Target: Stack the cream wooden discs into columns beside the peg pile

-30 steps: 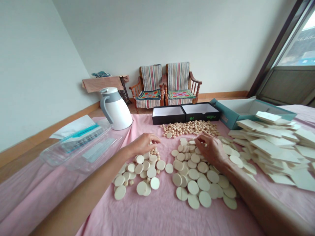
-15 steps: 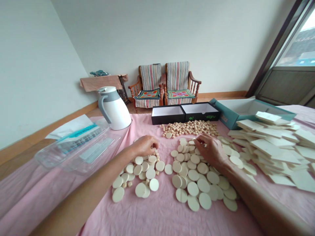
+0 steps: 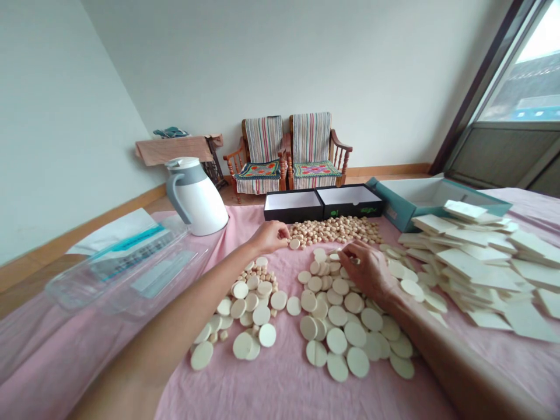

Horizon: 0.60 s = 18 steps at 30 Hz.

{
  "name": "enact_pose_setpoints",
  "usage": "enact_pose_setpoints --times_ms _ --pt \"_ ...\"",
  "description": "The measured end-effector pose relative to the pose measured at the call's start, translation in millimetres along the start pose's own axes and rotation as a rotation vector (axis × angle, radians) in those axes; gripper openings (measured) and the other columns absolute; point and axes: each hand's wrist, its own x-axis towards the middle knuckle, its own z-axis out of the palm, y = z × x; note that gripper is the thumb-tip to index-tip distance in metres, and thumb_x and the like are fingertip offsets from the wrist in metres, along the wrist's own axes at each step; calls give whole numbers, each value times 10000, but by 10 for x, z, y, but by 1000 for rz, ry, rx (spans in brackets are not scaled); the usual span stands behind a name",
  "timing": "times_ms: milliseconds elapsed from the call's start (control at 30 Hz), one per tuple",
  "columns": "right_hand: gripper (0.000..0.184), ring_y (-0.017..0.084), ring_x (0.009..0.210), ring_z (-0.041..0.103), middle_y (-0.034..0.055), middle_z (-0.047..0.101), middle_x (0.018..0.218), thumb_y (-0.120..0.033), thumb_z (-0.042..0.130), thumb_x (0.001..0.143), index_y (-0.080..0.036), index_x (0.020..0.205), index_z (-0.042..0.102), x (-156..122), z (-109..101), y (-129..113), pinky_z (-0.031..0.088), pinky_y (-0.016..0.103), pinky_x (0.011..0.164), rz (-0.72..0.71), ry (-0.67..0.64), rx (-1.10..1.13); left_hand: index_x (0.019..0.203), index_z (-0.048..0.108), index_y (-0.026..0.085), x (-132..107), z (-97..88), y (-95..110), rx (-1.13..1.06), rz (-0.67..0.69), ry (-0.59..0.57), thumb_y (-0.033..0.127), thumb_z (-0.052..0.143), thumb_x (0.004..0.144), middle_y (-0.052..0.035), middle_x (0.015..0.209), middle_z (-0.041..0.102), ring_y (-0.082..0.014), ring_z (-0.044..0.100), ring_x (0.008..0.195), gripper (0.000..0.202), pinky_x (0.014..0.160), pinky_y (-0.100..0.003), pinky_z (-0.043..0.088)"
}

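1. Here, the fingers (image 3: 283, 233) of the left hand (image 3: 271, 236) are curled inward, their tips at the near-left edge of the small round pieces (image 3: 335, 228). Whether they pinch anything cannot be told.
2. A lone disc (image 3: 294, 244) lies just beside those fingertips, on the pink cloth (image 3: 280, 385) that covers the table.
3. The right hand (image 3: 367, 269) rests palm-down on the far end of the right heap of discs (image 3: 345, 326). Its fingers (image 3: 349, 254) are bent together over the discs there, and it is not clear whether they grip one.
4. The left forearm crosses above the left heap of discs (image 3: 247, 306), where a few small round pieces are mixed in at the far end.
5. The two heaps lie side by side with a strip of cloth between them, and the spread of small round pieces lies beyond both.
6. Pale square tiles (image 3: 472, 262) are stacked loosely to the right, just beside the right heap.
7. Two open black boxes (image 3: 321, 203) stand side by side behind the small round pieces, with an open teal box (image 3: 415, 201) to their right.
8. A white jug (image 3: 195, 195) stands at the far left of the table, and a clear plastic container (image 3: 131, 271) lies nearer, well apart from the hands.
9. Two wooden chairs (image 3: 286, 154) with striped covers stand against the back wall.
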Motion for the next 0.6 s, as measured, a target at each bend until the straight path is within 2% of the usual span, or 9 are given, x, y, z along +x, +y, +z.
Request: enact_pose_setpoints --times_ms 67,133,267,400,500,600 --pt "229 125 609 527 20 590 682 -290 465 831 -188 649 559 -2 0 -1 359 245 605 5 1 6 899 666 126 118 43 -22 11 -38 82 115 541 724 -51 858 679 -130 619 744 215 673 -217 484" --pt "228 121 599 523 17 587 677 -286 466 828 -188 643 557 -3 3 -5 357 244 602 10 6 6 932 656 131 166 99 -11 22 -51 111 129 544 741 -58 883 669 -132 617 748 222 687 -229 488" --pt "227 120 596 521 17 587 674 -291 470 828 -189 642 552 1 13 -10 357 242 601 8 9 1 788 659 153 85 250 82 52 6 36 208 680 651 -32 772 650 -158 602 707 148 668 -249 479" --pt "240 123 607 527 20 591 675 -298 467 835 -190 637 549 4 13 -17 358 243 606 -3 14 -3 732 629 158 -25 373 161 105 35 21 182 652 669 -47 770 634 -201 591 795 70 742 -296 465" --pt "241 123 614 529 20 591 682 -294 467 839 -189 637 546 3 5 -24 358 243 608 -2 12 -6 721 630 158 -57 369 188 122 29 22 100 594 667 -58 797 644 -210 592 836 87 778 -308 457" --pt "237 123 612 525 18 585 677 -287 467 840 -190 639 546 2 2 -21 356 244 605 -9 6 -7 724 647 158 -73 284 243 113 -2 41 57 534 678 -52 791 665 -197 606 815 159 775 -302 460"
